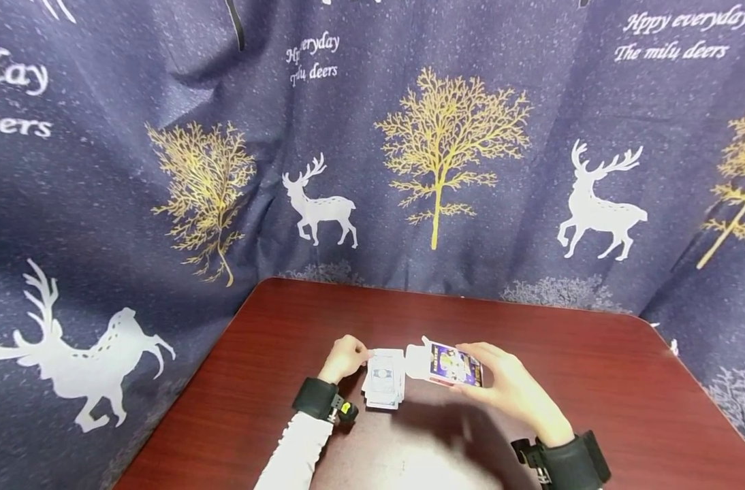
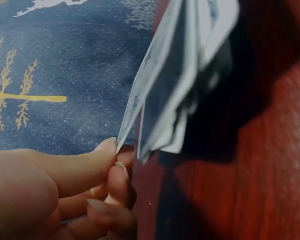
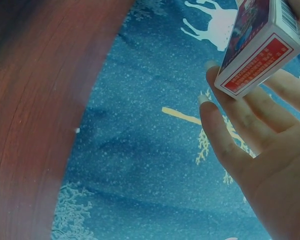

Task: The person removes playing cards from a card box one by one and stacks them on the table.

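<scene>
A stack of playing cards (image 1: 383, 381), slightly fanned at its edges, is in front of me near the middle of the head view. My left hand (image 1: 346, 357) pinches the edge of one card between thumb and forefinger; the left wrist view shows the cards (image 2: 190, 65) splayed and uneven. To the right, my right hand (image 1: 501, 378) grips a printed card box (image 1: 455, 365), its white flap open toward the stack. In the right wrist view the box (image 3: 262, 62) shows a red panel on its side, with fingers beneath it. The box's inside is hidden.
The reddish-brown table (image 1: 323, 306) reaches back to a dark blue curtain (image 1: 360, 136) printed with deer and trees. Black bands with small cameras sit on both wrists. Bright glare lies on the table's near part.
</scene>
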The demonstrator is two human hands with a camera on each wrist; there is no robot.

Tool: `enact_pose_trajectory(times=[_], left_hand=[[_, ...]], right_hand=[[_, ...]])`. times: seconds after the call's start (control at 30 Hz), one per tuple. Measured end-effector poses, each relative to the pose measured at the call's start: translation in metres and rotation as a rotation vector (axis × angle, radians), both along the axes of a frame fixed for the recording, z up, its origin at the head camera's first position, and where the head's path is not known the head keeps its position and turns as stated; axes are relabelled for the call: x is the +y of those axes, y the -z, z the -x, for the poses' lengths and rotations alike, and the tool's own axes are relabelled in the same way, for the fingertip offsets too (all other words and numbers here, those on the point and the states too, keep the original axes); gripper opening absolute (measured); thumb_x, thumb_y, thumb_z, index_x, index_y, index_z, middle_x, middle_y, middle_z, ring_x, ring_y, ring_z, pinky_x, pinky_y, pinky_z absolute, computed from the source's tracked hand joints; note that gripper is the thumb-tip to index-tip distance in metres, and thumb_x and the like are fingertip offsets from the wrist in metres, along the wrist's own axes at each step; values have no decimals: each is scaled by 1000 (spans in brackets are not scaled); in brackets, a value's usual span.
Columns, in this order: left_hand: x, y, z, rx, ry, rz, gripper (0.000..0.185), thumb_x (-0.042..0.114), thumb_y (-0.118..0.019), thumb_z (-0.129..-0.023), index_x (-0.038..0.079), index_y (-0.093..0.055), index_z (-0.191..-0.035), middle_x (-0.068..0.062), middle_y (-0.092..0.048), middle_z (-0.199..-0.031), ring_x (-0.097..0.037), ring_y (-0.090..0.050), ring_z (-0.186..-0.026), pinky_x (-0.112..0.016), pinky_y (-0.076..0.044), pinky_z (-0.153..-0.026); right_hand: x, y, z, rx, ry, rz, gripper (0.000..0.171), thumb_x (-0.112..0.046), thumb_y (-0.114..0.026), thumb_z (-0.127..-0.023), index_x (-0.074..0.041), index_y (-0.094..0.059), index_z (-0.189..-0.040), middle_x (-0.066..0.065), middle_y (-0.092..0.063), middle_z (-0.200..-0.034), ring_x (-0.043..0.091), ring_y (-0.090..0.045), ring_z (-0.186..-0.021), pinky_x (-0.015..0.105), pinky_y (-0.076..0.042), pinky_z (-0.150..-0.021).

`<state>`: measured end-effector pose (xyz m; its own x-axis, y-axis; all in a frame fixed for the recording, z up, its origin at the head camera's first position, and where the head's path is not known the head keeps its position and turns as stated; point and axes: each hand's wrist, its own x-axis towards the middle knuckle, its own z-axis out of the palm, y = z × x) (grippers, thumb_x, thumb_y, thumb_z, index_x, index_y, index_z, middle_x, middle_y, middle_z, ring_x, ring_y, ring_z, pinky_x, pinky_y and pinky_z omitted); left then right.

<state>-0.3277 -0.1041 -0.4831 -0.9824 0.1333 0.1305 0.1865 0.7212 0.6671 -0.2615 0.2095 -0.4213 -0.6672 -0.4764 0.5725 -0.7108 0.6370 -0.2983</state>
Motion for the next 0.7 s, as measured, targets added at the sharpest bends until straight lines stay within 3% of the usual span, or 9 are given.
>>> enact_pose_trajectory(times=[0.17, 0.3, 0.5, 0.7], left_hand=[[1, 1, 0, 4, -96, 33, 19, 21, -75, -81, 8, -73, -67, 0, -63, -62, -11, -51, -57, -25, -41, -54], [2, -2, 0, -8, -142, 28, 19, 25, -78, -78, 10, -73, -68, 0, -67, -66, -14, -54, -58, -28, -42, -53], [3, -4, -2, 8, -146, 50, 17, 25, -79, -77, 13, -73, -67, 0, -68, -68, -15, -58, -60, -30, -44, -53], [4, -2, 0, 32, -140, 84, 17, 26, -80, -77, 15, -72, -65, 3, -67, -67, -16, -59, -61, -32, -45, -53]], right_hand=[[0, 0, 0, -11, -3, 0, 57, -33, -86, -69, -12, -66, -118, -5, -68, -109, 8, -63, -95, 11, -40, -85], [0, -1, 0, -19, 14, -7, 57, -33, -86, -68, -12, -66, -118, -5, -68, -109, 9, -63, -97, 16, -44, -84], [0, -1, -2, -17, 23, -15, 58, -34, -86, -68, -12, -66, -118, -4, -68, -109, 9, -63, -97, 26, -49, -82], [0, 2, 0, -17, 15, -19, 58, -34, -87, -67, -11, -66, -117, -4, -69, -108, 8, -63, -95, 26, -49, -81]])
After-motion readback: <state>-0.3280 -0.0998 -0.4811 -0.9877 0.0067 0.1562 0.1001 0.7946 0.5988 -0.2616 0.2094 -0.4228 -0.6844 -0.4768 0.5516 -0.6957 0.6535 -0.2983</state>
